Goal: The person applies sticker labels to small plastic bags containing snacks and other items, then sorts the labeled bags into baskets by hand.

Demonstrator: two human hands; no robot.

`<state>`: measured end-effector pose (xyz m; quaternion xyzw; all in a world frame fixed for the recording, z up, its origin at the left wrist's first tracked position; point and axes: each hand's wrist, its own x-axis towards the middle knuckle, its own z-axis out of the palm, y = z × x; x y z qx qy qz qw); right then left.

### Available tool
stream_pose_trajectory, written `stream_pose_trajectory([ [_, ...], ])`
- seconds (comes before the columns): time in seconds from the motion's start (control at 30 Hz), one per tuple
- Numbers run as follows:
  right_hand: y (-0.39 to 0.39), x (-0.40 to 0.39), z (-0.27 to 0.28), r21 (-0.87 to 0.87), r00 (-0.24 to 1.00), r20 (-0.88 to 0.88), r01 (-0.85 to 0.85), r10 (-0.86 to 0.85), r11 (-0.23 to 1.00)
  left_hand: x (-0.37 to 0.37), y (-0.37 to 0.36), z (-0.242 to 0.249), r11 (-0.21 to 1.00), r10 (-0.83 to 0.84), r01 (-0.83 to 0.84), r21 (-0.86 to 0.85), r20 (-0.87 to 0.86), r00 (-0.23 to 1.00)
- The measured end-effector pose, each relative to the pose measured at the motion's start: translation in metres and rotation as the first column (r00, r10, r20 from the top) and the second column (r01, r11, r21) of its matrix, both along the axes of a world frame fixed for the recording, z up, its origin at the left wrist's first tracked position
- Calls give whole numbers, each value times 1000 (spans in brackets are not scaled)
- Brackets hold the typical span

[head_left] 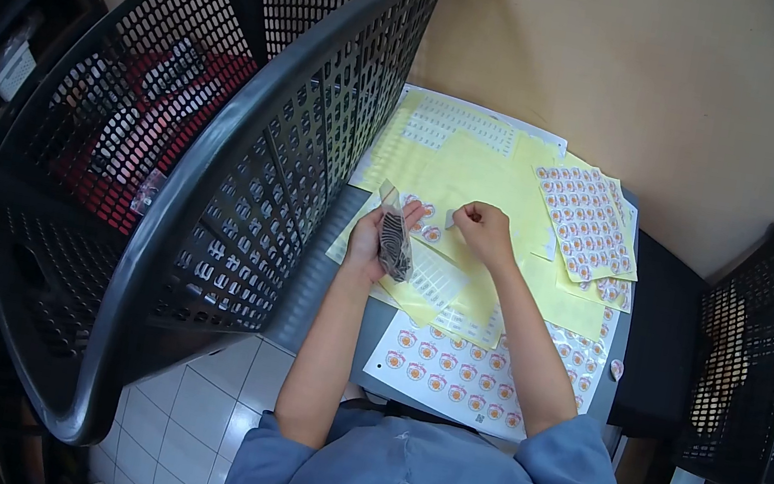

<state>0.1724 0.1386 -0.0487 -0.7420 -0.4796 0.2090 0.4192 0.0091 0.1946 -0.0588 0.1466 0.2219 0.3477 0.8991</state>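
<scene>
Peeling a round sticker [451, 218]: right hand [482, 227] is pinching it, fingers narrow; left hand [377, 239] is gripping a clear packet [396, 242] at nine o'clock. Next probably needs careful pressing onto packet.

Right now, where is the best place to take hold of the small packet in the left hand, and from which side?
Probably its upper end: the small packet stands upright in the left hand, whose fingers cover its lower half. Come from above, on the right hand side, where it is free.
</scene>
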Motion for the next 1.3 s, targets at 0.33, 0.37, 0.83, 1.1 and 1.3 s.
stream_pose_trajectory([
  [0.33,-11,23,2,88,801,-599,69,-3,994,6,-4,0,994,62,-49,94,-150,987],
  [0.37,-18,20,13,167,800,-596,35,73,985,7,-5,1,994,62,-48,94,-149,987],
  [0.83,-84,-23,68,412,433,-747,-293,504,863,-14,-79,64,876,-10,66,477,-118,993],
  [1.1,-107,-33,87,633,908,-318,-12,273,774,-11,-110,72,725,207,-24,688,-185,961],
  [1.3,-126,-32,89,662,945,-275,55,174,747,-7,-117,71,712,182,18,702,-209,961],
])
